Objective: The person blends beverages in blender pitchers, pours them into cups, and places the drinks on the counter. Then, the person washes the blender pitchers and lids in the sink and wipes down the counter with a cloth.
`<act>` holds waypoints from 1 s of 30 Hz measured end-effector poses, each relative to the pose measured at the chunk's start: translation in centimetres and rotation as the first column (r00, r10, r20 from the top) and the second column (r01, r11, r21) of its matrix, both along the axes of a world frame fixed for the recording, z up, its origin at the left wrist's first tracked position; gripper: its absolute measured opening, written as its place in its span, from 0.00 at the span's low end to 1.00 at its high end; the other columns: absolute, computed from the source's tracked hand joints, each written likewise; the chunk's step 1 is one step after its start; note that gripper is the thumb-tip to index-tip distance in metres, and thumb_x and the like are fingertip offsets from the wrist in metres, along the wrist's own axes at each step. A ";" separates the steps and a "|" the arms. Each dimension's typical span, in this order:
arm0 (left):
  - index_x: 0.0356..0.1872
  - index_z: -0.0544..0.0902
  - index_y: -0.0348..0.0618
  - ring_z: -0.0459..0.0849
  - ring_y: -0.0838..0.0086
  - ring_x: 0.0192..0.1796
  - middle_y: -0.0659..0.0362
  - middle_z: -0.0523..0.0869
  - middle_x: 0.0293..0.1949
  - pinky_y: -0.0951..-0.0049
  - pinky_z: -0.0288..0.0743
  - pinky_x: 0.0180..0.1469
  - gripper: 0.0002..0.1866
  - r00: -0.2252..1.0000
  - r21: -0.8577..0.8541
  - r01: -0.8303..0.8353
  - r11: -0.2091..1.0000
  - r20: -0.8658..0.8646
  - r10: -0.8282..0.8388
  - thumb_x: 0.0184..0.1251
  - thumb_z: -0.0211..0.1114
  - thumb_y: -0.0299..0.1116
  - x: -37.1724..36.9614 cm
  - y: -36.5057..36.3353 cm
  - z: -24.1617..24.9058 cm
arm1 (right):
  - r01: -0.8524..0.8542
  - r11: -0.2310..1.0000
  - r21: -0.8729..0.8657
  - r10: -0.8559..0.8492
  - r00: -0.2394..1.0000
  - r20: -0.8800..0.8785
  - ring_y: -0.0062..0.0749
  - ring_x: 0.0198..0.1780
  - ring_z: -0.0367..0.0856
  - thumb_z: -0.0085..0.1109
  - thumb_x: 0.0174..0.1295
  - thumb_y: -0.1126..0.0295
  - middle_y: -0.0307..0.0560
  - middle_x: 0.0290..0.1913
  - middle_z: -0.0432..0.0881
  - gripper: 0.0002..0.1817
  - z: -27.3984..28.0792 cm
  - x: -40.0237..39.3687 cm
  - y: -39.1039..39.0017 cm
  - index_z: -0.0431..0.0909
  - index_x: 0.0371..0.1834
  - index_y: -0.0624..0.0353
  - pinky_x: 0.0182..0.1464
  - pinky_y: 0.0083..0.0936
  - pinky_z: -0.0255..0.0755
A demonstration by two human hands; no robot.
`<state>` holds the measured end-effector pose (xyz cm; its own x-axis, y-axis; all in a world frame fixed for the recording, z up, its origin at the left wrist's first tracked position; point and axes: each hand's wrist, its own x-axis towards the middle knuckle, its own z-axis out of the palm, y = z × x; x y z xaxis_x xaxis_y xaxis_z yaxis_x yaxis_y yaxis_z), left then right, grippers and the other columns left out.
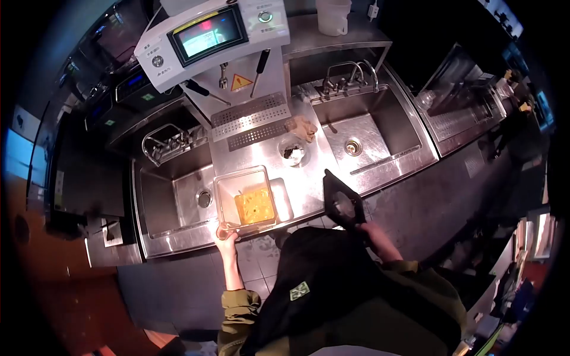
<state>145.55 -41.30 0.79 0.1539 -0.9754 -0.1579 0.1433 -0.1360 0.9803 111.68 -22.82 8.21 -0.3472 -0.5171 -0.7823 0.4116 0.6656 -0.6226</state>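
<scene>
My left hand (226,234) grips the near left corner of a clear square container (224,196). Yellow-orange pieces (254,206), perhaps in liquid, cover its bottom; their kind cannot be made out. The container stands on the steel counter (237,155) near its front edge. In my right hand (379,238) is a black flat frame (332,188) with a see-through middle, possibly a lid. It is tilted over the counter's front edge, to the right of the container. Behind, a clear round tub (293,149) holds something white and dark, beside a crumpled brown cloth or paper (304,129).
Sinks with taps lie on both sides, a left sink (160,202) and a right sink (371,127). A white machine with a screen (206,37) and a perforated drip tray (252,121) rises at the back. A white jug (333,16) stands on a steel shelf (356,44).
</scene>
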 end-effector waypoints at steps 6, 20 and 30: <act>0.36 0.75 0.38 0.77 0.76 0.37 0.60 0.77 0.34 0.76 0.72 0.42 0.16 0.877 0.000 0.338 0.941 0.362 -0.315 0.42 0.65 0.17 6.5 -3.3 -5.2 | -0.287 0.879 -0.381 0.245 0.957 -0.156 0.37 0.42 0.76 0.49 0.59 0.58 0.50 0.39 0.79 0.21 -1.1 9.8 -11.4 0.73 0.44 0.66 0.46 0.29 0.67; 0.46 0.71 0.34 0.76 0.58 0.47 0.48 0.76 0.42 0.65 0.68 0.50 0.15 0.553 -0.313 0.819 0.482 0.655 -0.515 0.56 0.54 0.26 5.9 -19.2 10.1 | -0.337 0.807 0.484 0.554 0.152 -0.818 0.52 0.31 0.78 0.46 0.58 0.59 0.57 0.26 0.79 0.17 4.3 21.6 -19.3 0.74 0.32 0.64 0.35 0.43 0.71; 0.34 0.72 0.35 0.77 0.48 0.39 0.46 0.77 0.36 0.54 0.69 0.39 0.09 0.145 -0.101 0.982 0.160 0.946 -0.291 0.60 0.54 0.31 -0.1 -20.4 8.8 | -0.135 0.894 0.428 0.448 0.319 -0.835 0.48 0.34 0.80 0.47 0.59 0.60 0.54 0.29 0.80 0.18 3.4 23.7 -19.2 0.69 0.43 0.65 0.34 0.41 0.70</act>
